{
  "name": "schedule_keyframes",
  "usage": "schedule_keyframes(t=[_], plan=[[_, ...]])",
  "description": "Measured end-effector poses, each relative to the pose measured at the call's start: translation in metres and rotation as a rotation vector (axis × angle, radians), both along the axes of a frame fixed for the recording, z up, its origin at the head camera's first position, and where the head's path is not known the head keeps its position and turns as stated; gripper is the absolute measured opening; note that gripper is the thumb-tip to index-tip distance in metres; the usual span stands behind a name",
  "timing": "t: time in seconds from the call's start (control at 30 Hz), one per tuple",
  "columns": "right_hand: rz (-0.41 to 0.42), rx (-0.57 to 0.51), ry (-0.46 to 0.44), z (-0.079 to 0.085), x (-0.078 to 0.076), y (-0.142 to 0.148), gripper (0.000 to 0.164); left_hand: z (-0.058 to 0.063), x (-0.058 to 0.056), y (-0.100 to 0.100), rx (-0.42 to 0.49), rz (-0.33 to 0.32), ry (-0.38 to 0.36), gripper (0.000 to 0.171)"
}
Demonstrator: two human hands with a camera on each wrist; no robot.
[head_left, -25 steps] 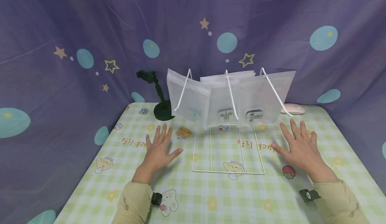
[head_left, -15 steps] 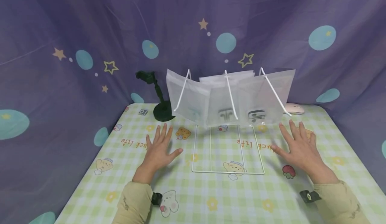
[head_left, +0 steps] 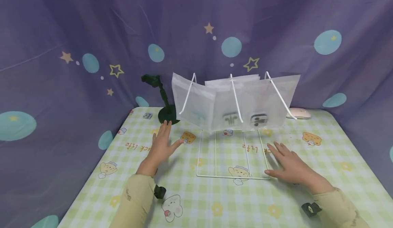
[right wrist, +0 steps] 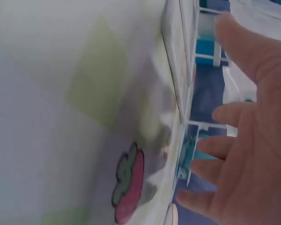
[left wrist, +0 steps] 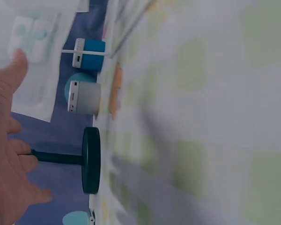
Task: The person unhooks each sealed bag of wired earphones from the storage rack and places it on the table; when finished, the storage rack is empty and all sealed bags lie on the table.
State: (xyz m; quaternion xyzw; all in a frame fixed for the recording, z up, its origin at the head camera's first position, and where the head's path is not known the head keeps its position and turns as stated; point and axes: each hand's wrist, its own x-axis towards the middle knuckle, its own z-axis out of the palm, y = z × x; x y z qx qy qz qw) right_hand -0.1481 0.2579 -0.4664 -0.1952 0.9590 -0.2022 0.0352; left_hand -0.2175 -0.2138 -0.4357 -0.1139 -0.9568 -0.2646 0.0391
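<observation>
- Left hand [head_left: 161,147] and right hand [head_left: 290,166] have straight, parted fingers, gripping nothing.
- Between them on the tabletop [head_left: 193,200]: one slim white wire rack [head_left: 236,98], three hooks [head_left: 280,95], at least three milky, see-through bags [head_left: 225,101] hanging.
- Left wrist view alone shows a blue-and-white block [left wrist: 94,61] beside a greyish one [left wrist: 88,97].

A table [head_left: 196,200] patterned in green-and-white checks and cartoon prints is bearing a white wire rack [head_left: 233,177], while a dark green stand [head_left: 168,114] is standing toward the back left, a pale mouse [head_left: 299,113] is lying at the back right, and a small blue-and-white block [left wrist: 90,55] is sitting beyond the rack
</observation>
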Motion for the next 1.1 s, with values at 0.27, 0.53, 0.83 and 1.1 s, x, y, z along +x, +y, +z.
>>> schedule_keyframes(t=[0.27,0.53,0.83,1.1], plan=[[0.074,-0.087,-0.098,-0.007,0.002,-0.008,0.112,0.021,-0.03,0.001,0.279,0.049,-0.095,0.088],[0.096,-0.034,-0.064,-0.012,0.001,-0.008,0.11,0.031,-0.055,0.002,0.415,0.061,-0.144,0.082],[0.129,-0.019,-0.011,-0.015,0.0,-0.004,0.102,0.032,-0.074,0.011,0.605,0.011,-0.206,0.069],[0.136,-0.007,-0.005,-0.013,0.0,-0.004,0.102,0.029,-0.077,0.013,0.703,0.03,-0.325,0.072]])
